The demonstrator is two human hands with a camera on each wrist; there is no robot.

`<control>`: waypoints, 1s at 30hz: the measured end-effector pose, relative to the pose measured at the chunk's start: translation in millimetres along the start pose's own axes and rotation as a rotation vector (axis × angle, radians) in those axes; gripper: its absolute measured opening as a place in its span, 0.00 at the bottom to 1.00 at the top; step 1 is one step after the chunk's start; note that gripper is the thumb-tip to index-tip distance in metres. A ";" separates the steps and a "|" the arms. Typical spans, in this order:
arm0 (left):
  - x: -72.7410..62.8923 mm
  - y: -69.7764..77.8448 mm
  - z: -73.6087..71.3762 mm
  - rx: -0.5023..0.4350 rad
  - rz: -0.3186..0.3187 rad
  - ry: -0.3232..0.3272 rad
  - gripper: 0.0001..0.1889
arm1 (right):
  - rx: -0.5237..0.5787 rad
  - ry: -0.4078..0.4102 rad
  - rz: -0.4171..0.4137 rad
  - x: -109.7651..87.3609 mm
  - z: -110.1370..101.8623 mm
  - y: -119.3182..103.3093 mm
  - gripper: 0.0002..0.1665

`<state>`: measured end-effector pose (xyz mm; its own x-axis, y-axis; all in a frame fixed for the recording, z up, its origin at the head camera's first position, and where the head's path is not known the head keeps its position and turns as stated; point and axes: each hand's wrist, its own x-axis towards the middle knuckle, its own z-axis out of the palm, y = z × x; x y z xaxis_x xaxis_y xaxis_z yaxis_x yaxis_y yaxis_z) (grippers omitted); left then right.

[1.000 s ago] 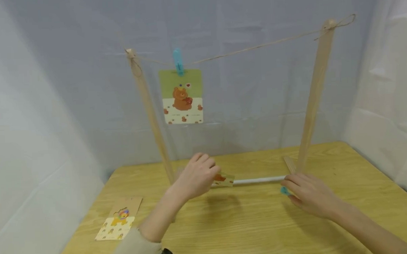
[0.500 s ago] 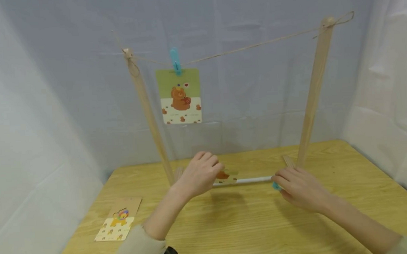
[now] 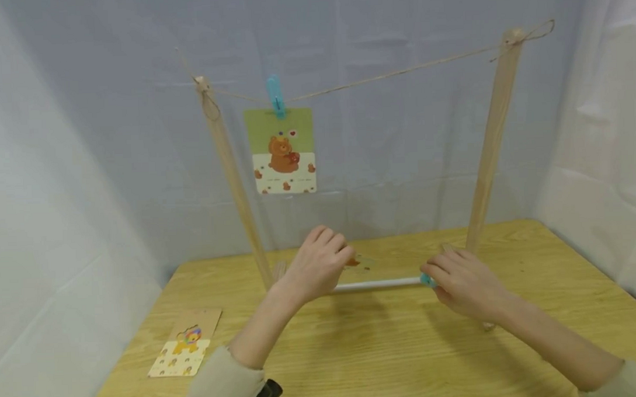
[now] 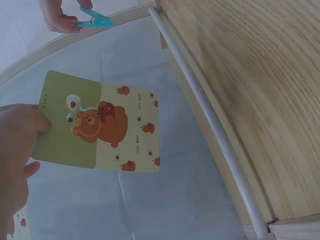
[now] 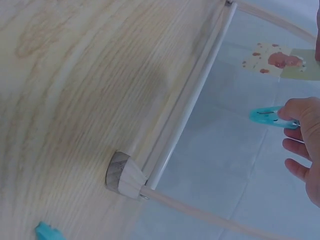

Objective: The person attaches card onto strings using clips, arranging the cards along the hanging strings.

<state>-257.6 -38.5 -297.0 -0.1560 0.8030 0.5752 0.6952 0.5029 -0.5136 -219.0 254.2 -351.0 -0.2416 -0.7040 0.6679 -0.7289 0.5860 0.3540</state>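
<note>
While the left hand (image 3: 317, 265) holds a bear card (image 4: 110, 125), the right hand (image 3: 465, 281) pinches a blue clothespin (image 5: 264, 116)

As you look from left to right, a lion card (image 3: 181, 346) comes first, lying on the wooden table (image 3: 355, 361). Next stands the left post (image 3: 230, 178), made of wood. Beside it, a hanging bear card (image 3: 283, 144) dangles from a string (image 3: 402, 73), held up by a second clothespin (image 3: 276, 95), also blue. Lower down, the left hand has its fingers bent and grips the green end of its own bear card. That card is up off the table, and its bear picture shows in the left wrist view. Next comes a white rod (image 3: 379, 284), low down and going across. Then the right hand squeezes its clothespin with the thumb and a finger, and its other fingers curve loosely. This clothespin is near the gripped card but not touching it. Last is the right post (image 3: 492, 140), with the string tied at its top.
</note>
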 end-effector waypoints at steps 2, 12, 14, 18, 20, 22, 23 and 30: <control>2.0 -0.3 -0.6 -0.003 0.003 0.022 0.02 | -0.004 0.002 -0.006 1.0 -1.3 0.6 0.28; 14.9 -8.6 0.1 -0.021 0.016 0.121 0.08 | -0.026 -0.004 -0.006 3.4 -10.0 3.9 0.30; 18.0 -10.4 -0.4 -0.020 0.017 0.135 0.08 | -0.027 -0.004 -0.008 4.1 -11.2 4.6 0.30; 24.3 -13.4 -3.4 -0.005 0.018 0.127 0.06 | -0.028 -0.007 -0.013 5.5 -13.1 5.5 0.30; 27.3 -14.8 -5.7 0.009 0.018 0.113 0.06 | -0.028 -0.007 -0.015 6.1 -14.1 5.7 0.29; 30.3 -16.5 -7.4 0.022 0.012 0.100 0.06 | -0.028 -0.004 -0.017 6.8 -15.3 5.8 0.29; 31.8 -17.5 -8.4 0.028 0.008 0.098 0.07 | -0.027 -0.002 -0.017 7.2 -15.9 5.9 0.29; 40.8 -25.8 -12.6 0.075 -0.022 0.088 0.08 | -0.017 0.002 -0.015 9.4 -19.3 6.0 0.29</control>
<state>-273.1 -22.7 -252.3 -0.1055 0.7620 0.6390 0.6371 0.5452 -0.5449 -213.3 258.9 -329.9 -0.2292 -0.7120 0.6637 -0.7216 0.5819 0.3751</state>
